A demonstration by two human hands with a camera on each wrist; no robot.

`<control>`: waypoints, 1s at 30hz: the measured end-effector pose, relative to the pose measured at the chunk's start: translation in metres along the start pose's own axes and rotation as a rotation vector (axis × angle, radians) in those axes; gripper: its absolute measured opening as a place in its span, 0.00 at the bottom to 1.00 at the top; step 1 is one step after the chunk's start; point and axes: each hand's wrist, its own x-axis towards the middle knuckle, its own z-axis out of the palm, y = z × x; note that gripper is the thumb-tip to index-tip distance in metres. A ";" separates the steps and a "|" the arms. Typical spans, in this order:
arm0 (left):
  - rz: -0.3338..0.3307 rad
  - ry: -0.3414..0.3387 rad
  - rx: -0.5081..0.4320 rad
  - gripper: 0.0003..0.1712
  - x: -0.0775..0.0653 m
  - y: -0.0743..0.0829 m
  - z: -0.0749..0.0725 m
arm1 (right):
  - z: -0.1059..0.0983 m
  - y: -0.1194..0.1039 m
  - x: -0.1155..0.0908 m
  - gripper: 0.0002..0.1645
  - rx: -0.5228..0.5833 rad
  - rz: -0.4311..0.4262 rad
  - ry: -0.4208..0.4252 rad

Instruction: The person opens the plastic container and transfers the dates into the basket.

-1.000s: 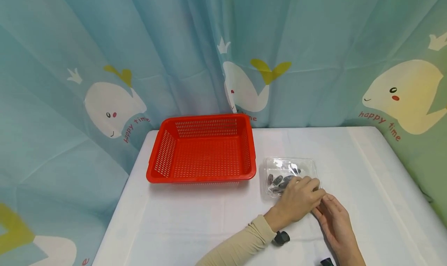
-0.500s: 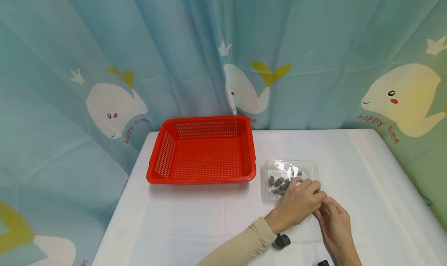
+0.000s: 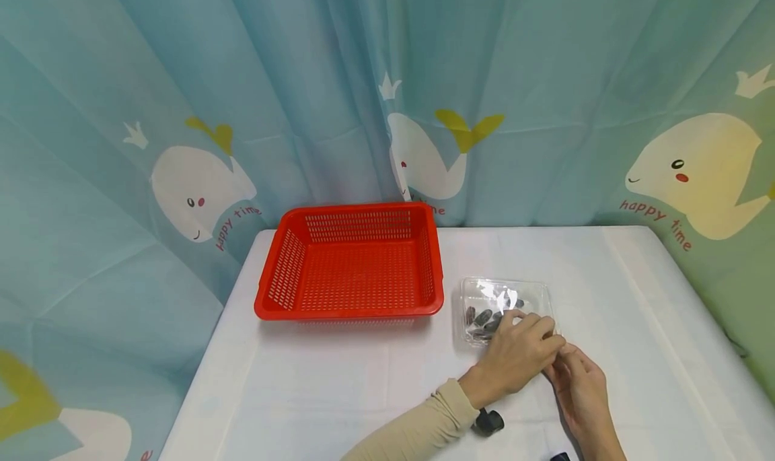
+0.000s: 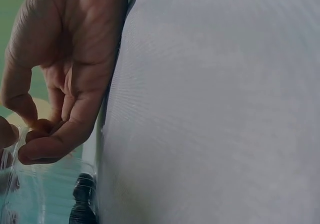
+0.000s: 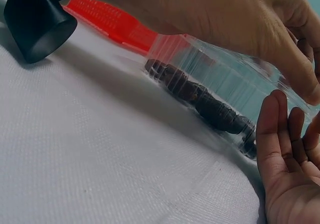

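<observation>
The clear box [image 3: 484, 295] sits right of centre on the table [image 3: 339, 380], both hands at its near right corner. The left hand [image 3: 517, 353] curls its fingers over the edge; the right hand [image 3: 581, 387] seems to pinch the plastic there, thumb and fingertips nearly together. Opening looks under way but unfinished: the lid appears still down, and the dark pieces [image 3: 483, 317] in view remain to be freed. Left and farther, the red basket [image 3: 363, 311] stands before the curtain [image 3: 545, 145].
</observation>
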 end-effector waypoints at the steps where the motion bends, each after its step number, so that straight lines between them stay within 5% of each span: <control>1: -0.001 -0.001 -0.002 0.10 0.000 0.000 0.000 | 0.000 0.000 0.000 0.13 0.001 0.003 0.004; 14: -0.078 0.065 -0.038 0.09 0.012 0.001 -0.011 | -0.004 0.002 0.001 0.15 0.051 -0.029 -0.066; 21: -0.050 -0.016 -0.046 0.08 0.006 0.000 -0.013 | -0.005 0.000 0.001 0.16 0.054 0.032 -0.037; 30: 0.011 -0.107 -0.008 0.09 -0.004 -0.014 -0.022 | -0.008 -0.003 0.000 0.11 0.003 0.014 -0.130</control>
